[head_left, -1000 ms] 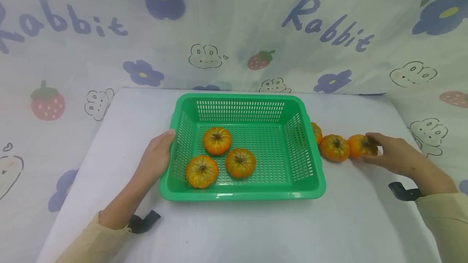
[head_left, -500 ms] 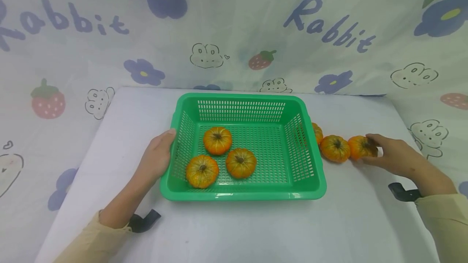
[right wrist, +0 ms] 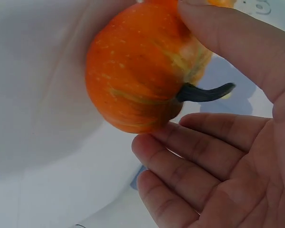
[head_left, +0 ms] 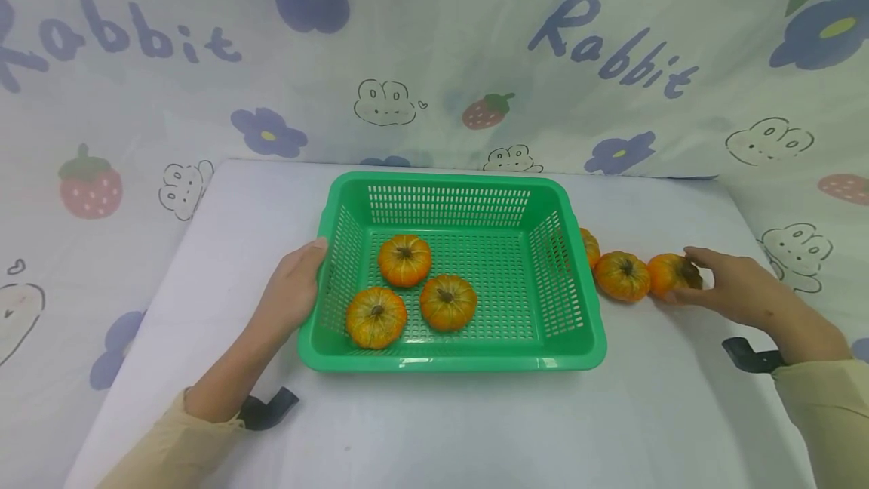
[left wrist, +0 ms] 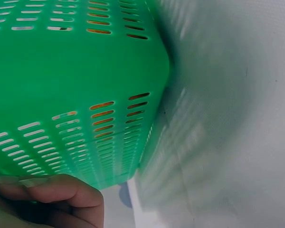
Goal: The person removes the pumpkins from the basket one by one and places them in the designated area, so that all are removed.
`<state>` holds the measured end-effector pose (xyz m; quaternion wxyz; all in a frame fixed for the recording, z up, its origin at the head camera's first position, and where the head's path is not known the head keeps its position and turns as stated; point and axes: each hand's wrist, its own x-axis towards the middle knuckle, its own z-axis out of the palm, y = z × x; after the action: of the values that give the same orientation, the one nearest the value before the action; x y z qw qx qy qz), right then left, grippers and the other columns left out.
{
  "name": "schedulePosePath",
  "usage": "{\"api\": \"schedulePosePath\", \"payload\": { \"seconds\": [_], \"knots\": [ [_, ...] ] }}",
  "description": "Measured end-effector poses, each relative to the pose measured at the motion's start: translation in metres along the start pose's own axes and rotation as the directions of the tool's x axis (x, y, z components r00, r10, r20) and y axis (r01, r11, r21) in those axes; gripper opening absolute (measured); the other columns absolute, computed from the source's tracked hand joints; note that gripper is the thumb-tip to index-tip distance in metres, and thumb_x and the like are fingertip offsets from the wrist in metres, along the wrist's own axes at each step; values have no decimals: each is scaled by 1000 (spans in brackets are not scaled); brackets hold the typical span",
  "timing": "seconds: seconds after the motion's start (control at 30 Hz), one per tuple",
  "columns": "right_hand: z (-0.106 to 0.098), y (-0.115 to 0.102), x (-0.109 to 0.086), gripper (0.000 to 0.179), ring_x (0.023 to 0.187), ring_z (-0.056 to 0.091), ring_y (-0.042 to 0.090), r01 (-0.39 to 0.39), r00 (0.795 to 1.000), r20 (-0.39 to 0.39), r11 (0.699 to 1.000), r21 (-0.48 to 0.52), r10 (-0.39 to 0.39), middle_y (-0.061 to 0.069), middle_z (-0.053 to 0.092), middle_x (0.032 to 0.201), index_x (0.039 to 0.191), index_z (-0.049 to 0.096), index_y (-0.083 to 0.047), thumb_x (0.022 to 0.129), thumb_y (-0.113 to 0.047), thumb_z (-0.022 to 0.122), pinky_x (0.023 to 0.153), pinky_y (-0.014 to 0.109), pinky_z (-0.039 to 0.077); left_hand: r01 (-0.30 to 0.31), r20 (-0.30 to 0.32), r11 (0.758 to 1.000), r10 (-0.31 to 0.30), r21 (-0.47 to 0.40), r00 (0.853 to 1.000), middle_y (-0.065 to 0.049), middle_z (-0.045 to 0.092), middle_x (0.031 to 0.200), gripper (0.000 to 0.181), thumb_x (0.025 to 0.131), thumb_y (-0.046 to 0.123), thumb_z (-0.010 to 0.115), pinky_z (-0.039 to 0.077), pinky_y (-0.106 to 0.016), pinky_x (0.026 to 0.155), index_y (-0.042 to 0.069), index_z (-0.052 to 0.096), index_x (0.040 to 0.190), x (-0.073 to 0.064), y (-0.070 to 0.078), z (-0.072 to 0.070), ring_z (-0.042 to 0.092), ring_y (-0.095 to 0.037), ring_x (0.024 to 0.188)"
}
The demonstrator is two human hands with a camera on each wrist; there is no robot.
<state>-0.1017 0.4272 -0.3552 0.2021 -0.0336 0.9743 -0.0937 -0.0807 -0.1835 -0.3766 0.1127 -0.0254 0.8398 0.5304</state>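
Observation:
A green plastic basket (head_left: 451, 363) stands on the white table, with three small orange pumpkins inside, one of them a pumpkin (head_left: 448, 302) near the middle. My left hand (head_left: 288, 285) grips the rim on the basket's left side; in the left wrist view its curled fingers (left wrist: 61, 190) show below the slotted wall. To the right of the basket, my right hand (head_left: 740, 289) holds the end pumpkin (right wrist: 133, 71) of a short row between thumb and fingers. That pumpkin leans, its dark stem toward the palm. Its neighbour (head_left: 621, 276) sits right beside it.
Another pumpkin (head_left: 588, 247) is partly hidden behind the basket's right wall. A printed cloth (head_left: 434, 44) with rabbits, flowers and strawberries hangs behind the white table (head_left: 434, 429) and along its sides.
The pumpkin at my right hand has tilted slightly, its stem shifting a little to the right. My left hand and the basket keep their places.

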Motion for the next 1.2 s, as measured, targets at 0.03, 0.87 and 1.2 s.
{"api": "schedulePosePath", "payload": {
  "seconds": [0.03,0.87,1.2],
  "knots": [
    [-1,0,0,104,124,45,64,-2,1000,0,1000,-3,2,44,46,142,149,39,14,88,-62,77,96,78,41,0,0,1000,0,2,1000,-23,62,130,72,113,52,18,59,-43,90,0,39,157,0,0,0,65,-33,113],
    [-25,-45,-16,97,128,46,61,35,999,-30,996,-80,-37,40,49,144,152,42,9,90,-55,80,100,77,40,17,5,1000,-17,8,1000,-24,59,132,71,114,49,16,50,-52,103,-1,37,158,-1,2,-2,59,-34,119],
    [-34,-85,-26,93,133,46,57,103,994,-37,991,-86,-107,33,53,146,154,44,2,90,-55,80,103,74,40,32,15,999,-31,-20,999,-24,53,146,71,113,51,17,47,-57,108,1,32,162,0,1,-1,54,-38,131]
  ]
}}
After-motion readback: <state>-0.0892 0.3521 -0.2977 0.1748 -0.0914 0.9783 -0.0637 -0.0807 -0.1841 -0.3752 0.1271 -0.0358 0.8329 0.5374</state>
